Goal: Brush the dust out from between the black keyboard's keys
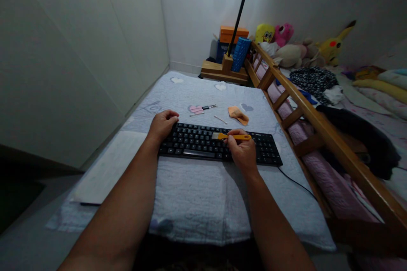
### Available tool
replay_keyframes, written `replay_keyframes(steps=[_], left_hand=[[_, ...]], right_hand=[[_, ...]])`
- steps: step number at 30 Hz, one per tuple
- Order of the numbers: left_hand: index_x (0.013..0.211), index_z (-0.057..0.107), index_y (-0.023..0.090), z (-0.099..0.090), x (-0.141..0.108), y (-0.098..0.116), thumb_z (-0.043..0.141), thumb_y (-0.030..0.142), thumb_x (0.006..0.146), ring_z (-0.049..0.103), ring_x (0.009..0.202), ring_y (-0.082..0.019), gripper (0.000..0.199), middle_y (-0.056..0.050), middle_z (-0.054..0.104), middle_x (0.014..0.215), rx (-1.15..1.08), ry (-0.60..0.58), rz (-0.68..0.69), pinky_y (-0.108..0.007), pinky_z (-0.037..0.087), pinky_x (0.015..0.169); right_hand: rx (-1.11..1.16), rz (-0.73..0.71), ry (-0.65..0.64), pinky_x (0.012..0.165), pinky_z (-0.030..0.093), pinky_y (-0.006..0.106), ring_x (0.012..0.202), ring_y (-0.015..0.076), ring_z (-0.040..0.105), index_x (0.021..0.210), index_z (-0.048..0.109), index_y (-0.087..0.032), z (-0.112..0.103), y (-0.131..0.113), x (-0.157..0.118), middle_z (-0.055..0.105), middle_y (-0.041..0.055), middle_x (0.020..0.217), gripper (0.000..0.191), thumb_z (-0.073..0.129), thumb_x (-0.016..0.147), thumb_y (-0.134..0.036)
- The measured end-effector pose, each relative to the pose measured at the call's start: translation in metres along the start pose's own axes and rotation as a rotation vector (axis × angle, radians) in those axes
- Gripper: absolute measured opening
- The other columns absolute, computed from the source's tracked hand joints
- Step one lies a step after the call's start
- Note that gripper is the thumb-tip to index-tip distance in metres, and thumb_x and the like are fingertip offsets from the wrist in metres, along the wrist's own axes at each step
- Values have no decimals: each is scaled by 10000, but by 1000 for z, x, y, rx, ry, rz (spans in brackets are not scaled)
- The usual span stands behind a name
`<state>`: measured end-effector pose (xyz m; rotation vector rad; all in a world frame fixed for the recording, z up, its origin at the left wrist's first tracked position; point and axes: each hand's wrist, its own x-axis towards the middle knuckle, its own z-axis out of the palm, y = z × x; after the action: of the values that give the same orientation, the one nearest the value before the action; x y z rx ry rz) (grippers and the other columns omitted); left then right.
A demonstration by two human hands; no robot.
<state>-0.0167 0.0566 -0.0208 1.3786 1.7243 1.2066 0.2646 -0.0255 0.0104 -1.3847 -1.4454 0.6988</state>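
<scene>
A black keyboard (203,142) lies on a table covered with a pale blue cloth (190,190). My right hand (242,149) is closed round the yellow handle of a small brush (219,136), whose pale bristles rest over the keys right of the middle. At the keyboard's upper left corner is my left hand (163,125), fingers curled together at its edge. Beyond the keyboard lie an orange cloth (238,115), tweezers or a similar slim tool (208,106), and two cotton swabs (220,119).
A white flat sheet or board (108,165) lies at the left. Along the right side runs a wooden bed rail (318,123), with bedding and plush toys behind it. A lamp pole (241,8) rises at the back. The keyboard's cable (295,181) trails right.
</scene>
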Motion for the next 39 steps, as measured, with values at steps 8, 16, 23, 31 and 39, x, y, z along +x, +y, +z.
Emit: replay_keyframes(steps=[8,16,23,31,39], left_hand=[[826,726,192,0,-1,2,666,348,656,594,743,-207,238,-17,667,741,-2,6,-10,-348,450,765],[823,719,195,0,0,1,672,363,643,592,756,-209,250,-13,663,743,-13,-1,-14,-340,446,768],[821,721,197,0,-1,1,667,352,649,583,735,-204,238,-10,653,724,-14,5,-15,-341,438,756],[808,713,195,0,-1,3,668,359,645,584,730,-202,235,-11,655,723,-19,-2,-15,-341,439,753],[832,719,189,0,0,1,660,373,650,602,765,-209,266,-16,675,764,1,-3,0,-347,453,792]], right_hand=[[-60,-26,-28,606,454,285,592,178,622,810,648,-221,3,1,-1,660,-2,648,143,576,833,-343],[-248,-81,147,562,412,303,496,167,509,686,588,-245,-10,1,5,554,-20,539,123,527,788,-277],[-228,-70,223,614,441,310,564,183,567,684,586,-241,-16,3,7,582,-19,580,99,524,758,-262],[-52,-55,3,582,447,291,567,178,589,762,614,-237,-4,-3,1,612,-17,607,106,552,804,-312],[-272,-131,115,550,390,281,492,153,514,679,585,-225,-13,3,6,544,-31,525,122,509,757,-279]])
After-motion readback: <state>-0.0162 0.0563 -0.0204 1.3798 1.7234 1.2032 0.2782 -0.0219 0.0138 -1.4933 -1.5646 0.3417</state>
